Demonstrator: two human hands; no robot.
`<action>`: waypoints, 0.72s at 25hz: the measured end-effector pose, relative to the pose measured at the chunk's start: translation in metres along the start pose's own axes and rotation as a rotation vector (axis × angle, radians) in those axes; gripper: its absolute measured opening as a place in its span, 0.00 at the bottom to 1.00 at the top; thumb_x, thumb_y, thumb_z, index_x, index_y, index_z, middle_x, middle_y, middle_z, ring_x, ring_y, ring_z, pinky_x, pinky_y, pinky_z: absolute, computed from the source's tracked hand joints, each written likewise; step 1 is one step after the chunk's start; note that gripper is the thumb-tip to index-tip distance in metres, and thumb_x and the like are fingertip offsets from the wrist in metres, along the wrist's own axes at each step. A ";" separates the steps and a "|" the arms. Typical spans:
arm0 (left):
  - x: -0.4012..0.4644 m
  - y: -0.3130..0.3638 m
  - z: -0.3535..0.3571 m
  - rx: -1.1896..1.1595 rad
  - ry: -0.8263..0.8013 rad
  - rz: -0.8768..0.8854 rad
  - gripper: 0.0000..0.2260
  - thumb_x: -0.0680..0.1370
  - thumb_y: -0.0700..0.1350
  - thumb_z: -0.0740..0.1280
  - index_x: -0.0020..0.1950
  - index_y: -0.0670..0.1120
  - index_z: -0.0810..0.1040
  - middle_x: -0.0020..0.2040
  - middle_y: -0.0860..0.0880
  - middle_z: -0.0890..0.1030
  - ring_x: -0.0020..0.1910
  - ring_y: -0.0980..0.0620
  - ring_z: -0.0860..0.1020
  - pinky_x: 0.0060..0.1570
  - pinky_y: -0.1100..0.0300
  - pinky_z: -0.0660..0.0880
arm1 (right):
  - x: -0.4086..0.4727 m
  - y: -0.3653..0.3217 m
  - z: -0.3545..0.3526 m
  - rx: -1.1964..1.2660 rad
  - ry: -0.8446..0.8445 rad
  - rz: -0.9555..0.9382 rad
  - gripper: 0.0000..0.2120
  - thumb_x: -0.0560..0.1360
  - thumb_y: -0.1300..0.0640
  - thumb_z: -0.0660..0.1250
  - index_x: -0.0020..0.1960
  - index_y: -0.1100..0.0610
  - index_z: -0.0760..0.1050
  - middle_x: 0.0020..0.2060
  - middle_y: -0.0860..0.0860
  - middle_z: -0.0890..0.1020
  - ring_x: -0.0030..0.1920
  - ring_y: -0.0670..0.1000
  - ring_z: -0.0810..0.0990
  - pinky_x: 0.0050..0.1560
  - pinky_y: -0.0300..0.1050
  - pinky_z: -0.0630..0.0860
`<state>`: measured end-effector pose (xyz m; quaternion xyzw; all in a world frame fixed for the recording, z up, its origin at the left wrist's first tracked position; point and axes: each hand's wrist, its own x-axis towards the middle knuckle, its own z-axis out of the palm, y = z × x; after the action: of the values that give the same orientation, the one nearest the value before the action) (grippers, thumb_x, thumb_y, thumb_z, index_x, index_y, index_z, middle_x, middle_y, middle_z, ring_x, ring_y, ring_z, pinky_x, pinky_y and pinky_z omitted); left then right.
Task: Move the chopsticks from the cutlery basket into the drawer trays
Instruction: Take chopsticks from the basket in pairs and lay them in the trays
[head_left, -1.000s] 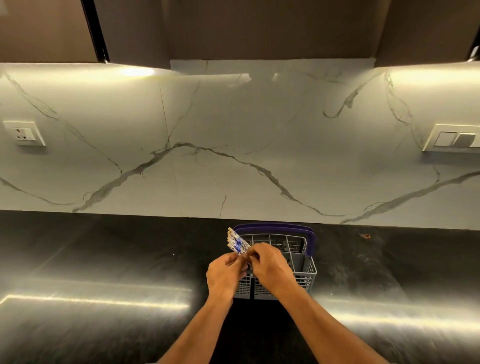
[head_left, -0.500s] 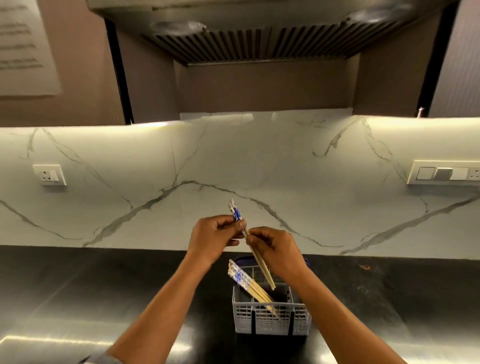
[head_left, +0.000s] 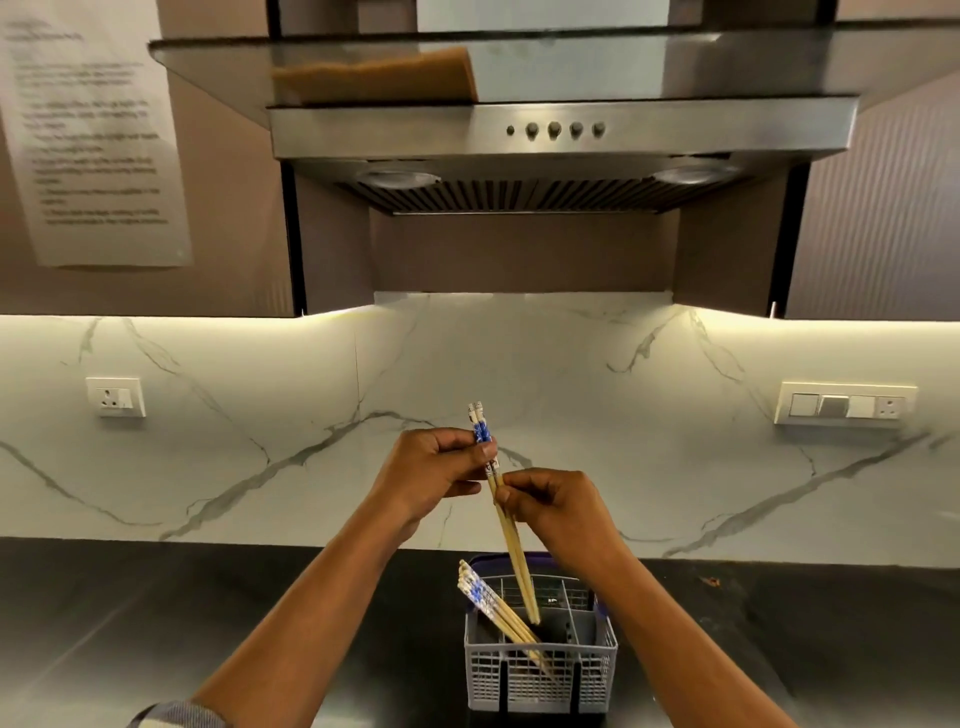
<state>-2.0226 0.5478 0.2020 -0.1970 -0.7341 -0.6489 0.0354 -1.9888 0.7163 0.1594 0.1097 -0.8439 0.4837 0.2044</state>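
- 2 chopsticks (head_left: 511, 540) are held above the cutlery basket (head_left: 540, 675), pinched near their patterned tops by the left hand (head_left: 431, 475) and at mid-shaft by the right hand (head_left: 556, 512).
- More chopsticks (head_left: 491, 605) are seen leaning toward 10 o'clock inside the basket.
- The pair is best kept aligned and lifted clear of the dividers; no drawer is shown.

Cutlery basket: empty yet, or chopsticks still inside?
Not empty. A bundle of chopsticks leans in the cutlery basket; both hands hold a lifted pair.
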 end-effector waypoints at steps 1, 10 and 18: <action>-0.002 0.005 -0.003 0.007 -0.010 0.011 0.03 0.76 0.43 0.72 0.48 0.49 0.85 0.43 0.48 0.87 0.43 0.50 0.86 0.42 0.60 0.83 | -0.004 -0.003 0.001 0.035 -0.014 0.011 0.08 0.78 0.57 0.68 0.53 0.55 0.84 0.44 0.49 0.87 0.45 0.50 0.85 0.56 0.47 0.82; -0.012 0.033 -0.031 -0.046 -0.118 -0.064 0.05 0.76 0.40 0.72 0.51 0.42 0.84 0.44 0.43 0.87 0.40 0.47 0.87 0.40 0.56 0.84 | -0.056 -0.016 0.013 0.245 -0.115 0.240 0.06 0.78 0.59 0.69 0.50 0.57 0.84 0.44 0.54 0.88 0.47 0.55 0.87 0.56 0.55 0.82; -0.052 -0.014 0.006 -0.143 -0.295 -0.204 0.06 0.76 0.37 0.72 0.52 0.39 0.83 0.42 0.42 0.86 0.36 0.51 0.86 0.39 0.59 0.84 | -0.138 0.009 0.024 0.288 -0.043 0.397 0.06 0.77 0.64 0.68 0.49 0.62 0.84 0.42 0.58 0.87 0.45 0.57 0.86 0.53 0.51 0.83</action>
<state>-1.9782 0.5398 0.1720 -0.2168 -0.6993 -0.6638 -0.1527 -1.8747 0.6991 0.0792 -0.0199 -0.7754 0.6273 0.0694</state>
